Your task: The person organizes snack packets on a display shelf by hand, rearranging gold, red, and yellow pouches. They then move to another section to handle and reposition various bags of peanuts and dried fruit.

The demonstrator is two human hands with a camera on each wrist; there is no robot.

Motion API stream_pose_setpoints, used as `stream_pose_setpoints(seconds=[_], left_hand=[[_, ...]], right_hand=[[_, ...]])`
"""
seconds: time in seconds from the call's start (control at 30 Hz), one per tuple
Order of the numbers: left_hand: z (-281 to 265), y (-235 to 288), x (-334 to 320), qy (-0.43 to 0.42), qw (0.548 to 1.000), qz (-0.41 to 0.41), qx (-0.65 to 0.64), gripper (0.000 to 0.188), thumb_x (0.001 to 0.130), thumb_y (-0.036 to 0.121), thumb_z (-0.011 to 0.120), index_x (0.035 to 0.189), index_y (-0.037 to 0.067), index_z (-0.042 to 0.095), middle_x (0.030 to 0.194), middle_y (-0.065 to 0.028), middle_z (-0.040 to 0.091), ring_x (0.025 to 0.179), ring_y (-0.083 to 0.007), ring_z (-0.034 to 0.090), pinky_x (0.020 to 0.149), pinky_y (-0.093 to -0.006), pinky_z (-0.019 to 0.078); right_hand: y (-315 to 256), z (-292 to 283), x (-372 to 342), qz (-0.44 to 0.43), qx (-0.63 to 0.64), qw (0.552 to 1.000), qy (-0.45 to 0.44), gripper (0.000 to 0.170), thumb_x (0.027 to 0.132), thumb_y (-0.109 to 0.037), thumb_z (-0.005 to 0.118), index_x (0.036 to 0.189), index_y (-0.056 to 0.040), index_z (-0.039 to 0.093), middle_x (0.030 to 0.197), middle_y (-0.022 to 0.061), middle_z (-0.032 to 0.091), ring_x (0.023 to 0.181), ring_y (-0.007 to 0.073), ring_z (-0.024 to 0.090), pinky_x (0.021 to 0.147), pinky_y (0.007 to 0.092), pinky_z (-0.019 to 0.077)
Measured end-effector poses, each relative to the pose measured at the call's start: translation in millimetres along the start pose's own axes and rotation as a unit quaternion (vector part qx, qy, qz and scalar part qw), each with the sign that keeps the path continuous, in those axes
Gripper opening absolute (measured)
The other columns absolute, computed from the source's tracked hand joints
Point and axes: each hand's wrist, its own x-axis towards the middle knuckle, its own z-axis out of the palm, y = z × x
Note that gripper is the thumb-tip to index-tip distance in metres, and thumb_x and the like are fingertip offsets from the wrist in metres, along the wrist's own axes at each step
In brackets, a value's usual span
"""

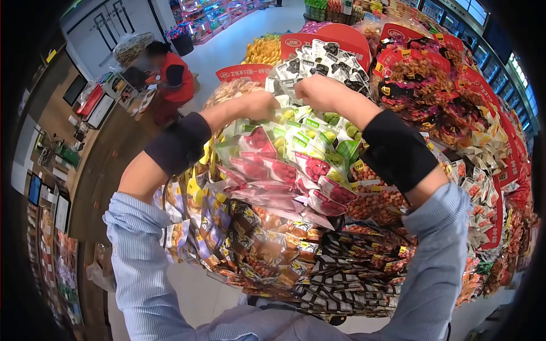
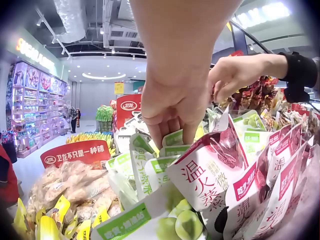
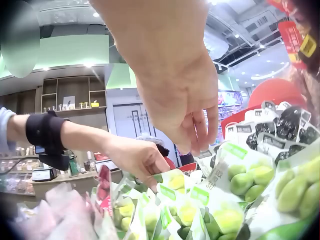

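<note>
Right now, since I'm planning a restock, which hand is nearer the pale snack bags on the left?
The left. The left hand is just right of the snack bags, by the green-fruit packets; the right hand is farther right.

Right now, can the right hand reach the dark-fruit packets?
Probably yes: the right hand is close in front of the dark-fruit packets, and nothing visible blocks the way.

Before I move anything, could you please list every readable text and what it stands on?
"卫龙不只是一种辣" on the front red sign.
"卫龙" on the rear red sign.
"温火蒸" on the large red-fruit pack.
"温火蒸" on an upright green-labelled pack.
Lit wall sign and smaller print: too blurred or small to read.
</note>
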Motion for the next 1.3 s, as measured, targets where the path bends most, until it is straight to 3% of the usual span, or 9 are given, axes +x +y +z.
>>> stream_pose_setpoints(seconds=[0.2, 0.33, 0.57, 0.63, 0.73, 0.9, 1.0, 1.1, 1.3], left_hand=[[2, -2, 2, 0.001, 1.0, 0.004, -0.007, 0.026, 0.074, 0.015, 0.069, 0.097, 0.004, 0.067, 0.069, -0.0111, 0.064, 0.062, -0.0191, 0.057, 0.062, -0.035, 0.0446], [-1, 1, 3, 0.004, 1.0, 0.006, 0.017, 0.024, 0.076, 0.019, 0.068, 0.094, 0.003, 0.068, 0.068, -0.0118, 0.063, 0.061, -0.02, 0.056, 0.061, -0.0355, 0.0441], [-4, -1, 9, -0.004, 1.0, 0.026, 0.012, 0.024, 0.077, 0.023, 0.068, 0.084, 0.001, 0.066, 0.064, -0.0137, 0.059, 0.06, -0.0232, 0.056, 0.06, -0.038, 0.0427], [-3, 1, 12, -0.001, 1.0, 0.016, 0.025, 0.025, 0.077, 0.024, 0.067, 0.081, 0.0, 0.064, 0.063, -0.0145, 0.059, 0.061, -0.025, 0.057, 0.06, -0.0393, 0.0429], [0, 4, 17, 0.0, 0.998, 0.011, 0.057, 0.024, 0.077, 0.023, 0.066, 0.082, 0.0, 0.062, 0.068, -0.0164, 0.06, 0.065, -0.0288, 0.059, 0.063, -0.0415, 0.043], [1, 12, 20, 0.01, 0.999, 0.02, 0.023, 0.022, 0.072, 0.015, 0.061, 0.089, 0.002, 0.066, 0.078, -0.0163, 0.066, 0.075, -0.0297, 0.063, 0.069, -0.0381, 0.0486], [3, 16, 27, -0.024, 0.999, -0.01, 0.026, 0.032, 0.073, 0.011, 0.065, 0.104, 0.005, 0.062, 0.091, -0.0168, 0.066, 0.086, -0.0309, 0.062, 0.076, -0.0387, 0.0467], [4, 18, 31, -0.04, 0.997, -0.019, 0.061, 0.041, 0.073, 0.009, 0.067, 0.113, 0.007, 0.06, 0.097, -0.0166, 0.066, 0.091, -0.0306, 0.062, 0.08, -0.0387, 0.046], [-2, 20, 29, -0.077, 0.997, -0.006, 0.029, 0.04, 0.073, 0.009, 0.066, 0.113, 0.007, 0.06, 0.095, -0.0139, 0.066, 0.087, -0.0264, 0.062, 0.077, -0.0368, 0.0463]], right_hand=[[-9, 40, 38, 0.028, -0.113, 0.991, -0.071, 0.018, 0.08, -0.009, 0.055, 0.093, -0.0062, 0.068, 0.098, 0.011, 0.067, 0.093, 0.0267, 0.065, 0.075, 0.0381, 0.0527], [-5, 59, 39, 0.028, -0.13, 0.99, -0.049, 0.019, 0.081, -0.011, 0.056, 0.093, -0.0081, 0.069, 0.097, 0.0095, 0.068, 0.093, 0.0264, 0.065, 0.074, 0.0382, 0.053], [12, 30, 36, 0.084, -0.12, 0.989, 0.023, 0.019, 0.079, -0.008, 0.053, 0.09, -0.0064, 0.069, 0.091, 0.0127, 0.068, 0.089, 0.0289, 0.066, 0.075, 0.0391, 0.0528], [14, 22, 30, 0.097, -0.098, 0.99, -0.005, 0.02, 0.08, -0.008, 0.053, 0.092, -0.0049, 0.068, 0.096, 0.0145, 0.067, 0.092, 0.0298, 0.065, 0.076, 0.0402, 0.0523], [8, 21, 23, 0.106, -0.089, 0.989, -0.048, 0.021, 0.081, -0.008, 0.053, 0.098, -0.0047, 0.065, 0.101, 0.0169, 0.065, 0.095, 0.0307, 0.063, 0.079, 0.0404, 0.0511], [31, 19, 19, 0.103, -0.039, 0.993, 0.04, 0.014, 0.074, -0.017, 0.063, 0.081, -0.0065, 0.068, 0.084, 0.0153, 0.066, 0.083, 0.0321, 0.064, 0.071, 0.0398, 0.0505], [29, -17, 6, 0.164, -0.02, 0.985, -0.043, 0.028, 0.071, -0.029, 0.074, 0.085, -0.0062, 0.067, 0.084, 0.0148, 0.067, 0.085, 0.0303, 0.064, 0.072, 0.0392, 0.0501], [40, -18, -3, 0.156, -0.049, 0.979, -0.123, 0.032, 0.068, -0.027, 0.077, 0.088, -0.0052, 0.066, 0.083, 0.0143, 0.066, 0.086, 0.0295, 0.064, 0.073, 0.0396, 0.0496], [37, 16, -1, 0.126, -0.022, 0.992, 0.004, 0.032, 0.065, -0.016, 0.079, 0.092, -0.0045, 0.065, 0.089, 0.0142, 0.066, 0.088, 0.0324, 0.063, 0.075, 0.0397, 0.0493]])
